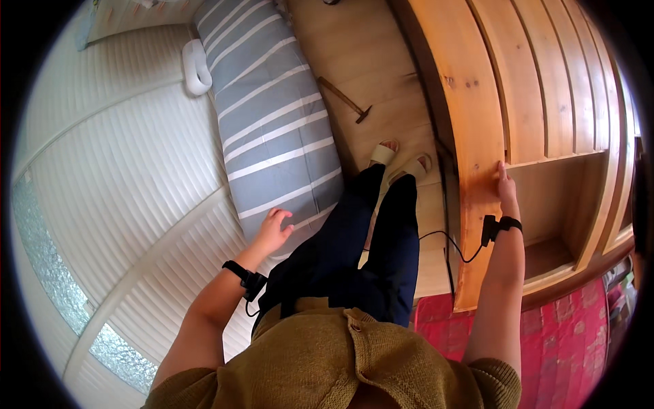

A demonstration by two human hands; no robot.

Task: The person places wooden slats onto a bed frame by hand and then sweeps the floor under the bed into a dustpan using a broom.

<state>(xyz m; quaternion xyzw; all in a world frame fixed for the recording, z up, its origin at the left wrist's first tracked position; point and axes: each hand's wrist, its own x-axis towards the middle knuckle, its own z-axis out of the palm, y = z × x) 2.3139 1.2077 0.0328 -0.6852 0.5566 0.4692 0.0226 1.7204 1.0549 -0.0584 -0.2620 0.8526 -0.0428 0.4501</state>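
My left hand [273, 232] hovers at the near end of a grey cushion [279, 129] with white stripes, its fingers loosely apart and nothing in them. On the other side, my right hand [505, 185] is at the inner edge of a wooden bed frame [477, 136], beside the end of its slats [531, 82]. One finger or the thumb lies along that edge; the other fingers are mostly hidden, and the hand looks closed on the frame. Just beside it an open wooden compartment [558, 204] shows its inner walls and bottom. Each wrist wears a black strap with a small device.
A hammer [346, 100] with a wooden handle lies on the light wooden floor beyond my slippers [383, 152]. White ribbed panels [129, 198] line the left, with a white oblong object [196, 67] beside the cushion. Red patterned fabric [558, 347] is at the lower right. A black cable [453, 242] hangs near my right leg.
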